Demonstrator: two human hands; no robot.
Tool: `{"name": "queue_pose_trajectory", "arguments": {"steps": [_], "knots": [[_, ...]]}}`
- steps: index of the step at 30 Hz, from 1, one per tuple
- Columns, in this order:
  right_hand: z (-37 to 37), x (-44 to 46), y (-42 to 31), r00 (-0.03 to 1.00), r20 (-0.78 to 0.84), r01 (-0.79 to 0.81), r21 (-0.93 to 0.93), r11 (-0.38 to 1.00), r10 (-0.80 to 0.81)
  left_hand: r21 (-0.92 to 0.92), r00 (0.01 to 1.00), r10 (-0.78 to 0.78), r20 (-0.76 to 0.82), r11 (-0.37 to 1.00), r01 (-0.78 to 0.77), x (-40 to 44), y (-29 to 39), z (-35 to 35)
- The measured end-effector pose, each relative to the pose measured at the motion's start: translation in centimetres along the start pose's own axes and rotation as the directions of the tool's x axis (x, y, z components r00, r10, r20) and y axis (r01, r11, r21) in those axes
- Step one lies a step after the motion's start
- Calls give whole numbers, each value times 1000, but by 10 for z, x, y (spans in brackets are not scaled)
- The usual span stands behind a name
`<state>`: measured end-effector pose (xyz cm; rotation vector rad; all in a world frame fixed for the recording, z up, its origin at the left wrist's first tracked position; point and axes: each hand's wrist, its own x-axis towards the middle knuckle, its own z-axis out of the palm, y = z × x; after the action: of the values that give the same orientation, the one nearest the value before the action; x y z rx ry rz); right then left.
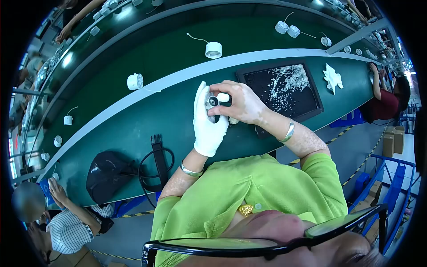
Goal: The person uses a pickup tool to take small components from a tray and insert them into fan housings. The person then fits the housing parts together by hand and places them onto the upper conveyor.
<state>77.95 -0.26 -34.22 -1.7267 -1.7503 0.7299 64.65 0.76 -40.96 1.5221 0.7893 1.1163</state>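
Near the middle of the view, my left hand (208, 133), in a white glove, cradles a small round fitting (213, 102) with a pale rim and a dark centre. The thumb and forefinger of my bare right hand (242, 102) close around the same fitting from the other side. A small white rounded piece (223, 97) shows between the right fingers; I cannot tell whether it belongs to the fitting. Both hands are held over the green table (178, 129), left of a black tray (316, 95) with many small clear pieces (291, 78).
A crumpled white cloth or glove (332, 78) lies right of the tray. Left are a black cap (109, 171) and a black strap (159, 160). Beyond a pale rail (187, 68), white round lamp housings (213, 50) with wires stand on a green belt. Co-workers sit at both sides.
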Motion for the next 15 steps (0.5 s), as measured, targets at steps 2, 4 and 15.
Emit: {"name": "queue_pose_trajectory", "arguments": {"steps": [2, 4, 15], "knots": [[-1, 4, -1, 998, 56, 15, -40, 999, -13, -40, 998, -49, 41, 998, 51, 1, 3, -3], [-1, 10, -1, 997, 82, 18, -59, 998, -13, -32, 999, -21, 33, 999, 22, 0, 2, -5], [-9, 11, 4, 973, 232, 9, -52, 999, 3, -253, 993, -64, 96, 964, 87, 2, -2, -11]]}}
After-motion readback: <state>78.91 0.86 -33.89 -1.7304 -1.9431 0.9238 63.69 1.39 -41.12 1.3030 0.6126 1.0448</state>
